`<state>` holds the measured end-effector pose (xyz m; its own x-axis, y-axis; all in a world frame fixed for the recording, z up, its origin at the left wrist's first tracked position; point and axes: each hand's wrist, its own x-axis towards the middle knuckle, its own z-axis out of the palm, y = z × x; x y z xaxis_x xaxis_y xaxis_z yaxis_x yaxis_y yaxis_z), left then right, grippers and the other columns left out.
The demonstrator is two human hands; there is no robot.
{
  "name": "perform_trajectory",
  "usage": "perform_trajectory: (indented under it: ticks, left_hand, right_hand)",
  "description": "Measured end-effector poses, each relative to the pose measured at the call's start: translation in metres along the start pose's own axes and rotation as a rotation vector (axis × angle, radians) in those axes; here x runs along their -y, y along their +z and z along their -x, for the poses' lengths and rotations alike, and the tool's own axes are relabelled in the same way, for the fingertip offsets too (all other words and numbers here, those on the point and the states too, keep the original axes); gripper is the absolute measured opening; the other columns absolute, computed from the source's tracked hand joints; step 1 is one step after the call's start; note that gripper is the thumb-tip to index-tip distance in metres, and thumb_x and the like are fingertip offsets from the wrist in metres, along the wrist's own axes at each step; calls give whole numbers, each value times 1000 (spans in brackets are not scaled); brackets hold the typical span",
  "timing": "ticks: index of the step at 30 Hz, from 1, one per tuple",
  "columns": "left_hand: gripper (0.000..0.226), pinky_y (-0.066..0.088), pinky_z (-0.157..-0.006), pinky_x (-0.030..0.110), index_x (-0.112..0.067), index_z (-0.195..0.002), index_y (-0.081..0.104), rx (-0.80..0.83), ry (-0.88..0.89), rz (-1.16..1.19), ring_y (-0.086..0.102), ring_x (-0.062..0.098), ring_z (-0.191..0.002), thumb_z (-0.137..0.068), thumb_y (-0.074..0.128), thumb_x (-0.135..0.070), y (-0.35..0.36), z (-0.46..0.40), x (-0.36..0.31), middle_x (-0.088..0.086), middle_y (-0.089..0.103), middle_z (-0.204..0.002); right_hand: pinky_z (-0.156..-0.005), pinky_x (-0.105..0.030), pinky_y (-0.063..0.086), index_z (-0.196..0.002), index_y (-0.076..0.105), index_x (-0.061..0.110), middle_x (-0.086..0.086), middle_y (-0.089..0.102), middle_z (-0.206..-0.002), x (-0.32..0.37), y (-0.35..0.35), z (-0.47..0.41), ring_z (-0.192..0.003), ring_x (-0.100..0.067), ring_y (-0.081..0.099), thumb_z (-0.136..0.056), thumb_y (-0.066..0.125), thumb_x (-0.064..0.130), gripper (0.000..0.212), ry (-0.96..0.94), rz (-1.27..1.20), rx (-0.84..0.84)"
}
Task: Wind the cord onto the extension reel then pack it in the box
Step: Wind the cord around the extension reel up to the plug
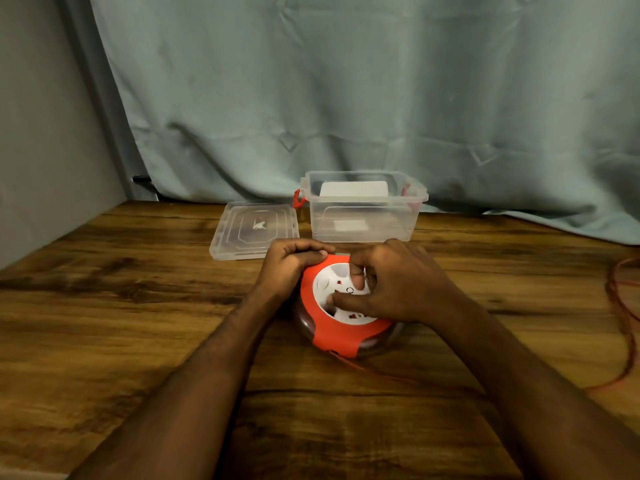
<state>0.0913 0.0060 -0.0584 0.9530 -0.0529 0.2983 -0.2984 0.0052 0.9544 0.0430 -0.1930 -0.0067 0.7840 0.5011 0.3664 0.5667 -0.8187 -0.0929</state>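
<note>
The reel point(346, 317), orange w/ a white socket face and a clear lower body, sits flat on the wooden table point(138, 306), near the front-middle, just in front of the box point(363, 206). Left hand point(294, 265) grips the reel's far-left edge, fingers curled over the orange rim. Right hand point(391, 285) is on top of the white face, fingers bent and pinching at something in the centre; what exactly they pinch can't be told, since the fingers cover it. The cord point(620, 306), thin and orange, leaves the reel at its near side, runs across the table twd the right and loops up along the right edge, so most of it lies loose on the table. The box is clear plastic w/ red side latches, open at the top, standing upright. Its lid point(252, 230) lies flat just left of it, touching or nearly touching. A pale green curtain point(346, 81) hangs behind the table.
</note>
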Motion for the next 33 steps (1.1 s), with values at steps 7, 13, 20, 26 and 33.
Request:
perform_trajectory:
  ticks: [7,13,20,26,33]
  left_hand:
    - [20,57,-82,45,-2,-97,76,-4,20,-11,71,39,-89,-84,61,3,0,0,0,19,75,-95]
    - [22,58,-80,43,2,-98,75,2,42,6,71,36,-87,-84,58,7,2,3,-3,22,75,-96]
    - [21,58,-75,37,0,-96,76,8,52,23,72,31,-85,-84,59,7,3,2,-2,18,75,-96]
    - [20,58,-78,39,3,-100,74,-8,20,5,72,33,-87,-85,60,4,3,1,1,19,75,-97]
    - [19,58,-77,38,2,-98,75,-23,1,9,71,31,-84,-86,60,4,4,2,0,19,75,-95]
  right_hand:
    - [-53,-11,37,-102,58,36,18,65,-79,-6,-13,-2,-57,0,56,-79,77,21,33,-60,-231,-73]
    - [-51,-13,44,-128,53,36,30,65,-113,-18,-14,-2,-76,21,56,-74,81,11,66,-108,-273,221]
    - [-56,-18,56,-136,35,40,19,62,-124,-22,-16,-1,-83,8,63,-75,85,18,82,-67,-314,264]
    - [-65,-37,65,-130,33,49,12,66,-111,-17,-20,1,-93,-14,70,-68,90,40,84,-39,-260,250]
    - [-58,-20,34,-108,48,41,21,49,-73,-8,-10,2,-71,-1,51,-65,77,72,61,-52,-25,98]
